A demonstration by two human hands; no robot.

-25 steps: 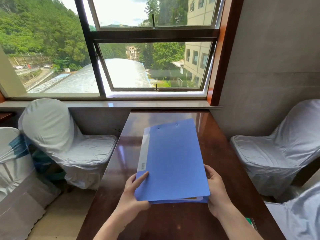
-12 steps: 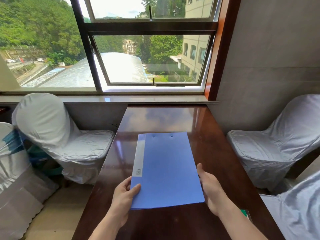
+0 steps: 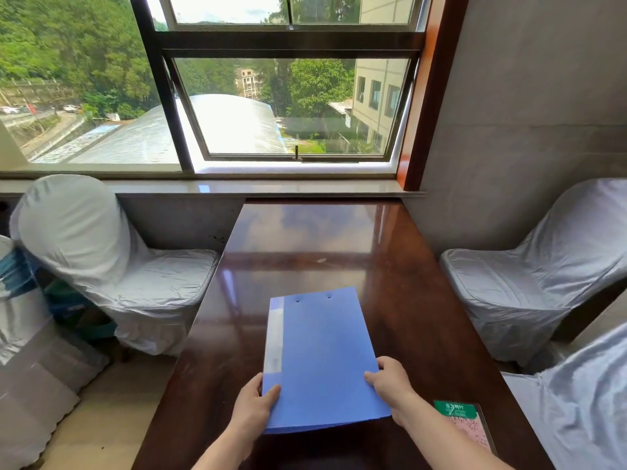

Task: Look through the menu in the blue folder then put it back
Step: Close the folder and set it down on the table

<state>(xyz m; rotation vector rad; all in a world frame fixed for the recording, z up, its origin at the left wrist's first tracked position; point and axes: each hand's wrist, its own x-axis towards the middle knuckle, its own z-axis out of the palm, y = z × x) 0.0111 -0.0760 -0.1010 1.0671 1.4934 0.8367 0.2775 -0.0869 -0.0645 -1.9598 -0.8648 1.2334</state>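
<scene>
The blue folder (image 3: 322,361) lies closed and flat on the dark wooden table (image 3: 400,300), near the front edge, with a pale label strip along its left side. My left hand (image 3: 252,407) grips the folder's near left corner, thumb on top of the cover. My right hand (image 3: 390,379) holds the near right edge, thumb resting on the cover. The menu pages inside are hidden by the closed cover.
A green and pink card in a clear stand (image 3: 464,425) lies at the table's front right. White-covered chairs stand to the left (image 3: 101,259) and right (image 3: 529,276). The table's far end meets the window sill (image 3: 237,188).
The folder, tilted up off the table a second ago, has come down flat and closer to me. Both hands stayed on its near corners. The view tilted down, bringing the card into view.
</scene>
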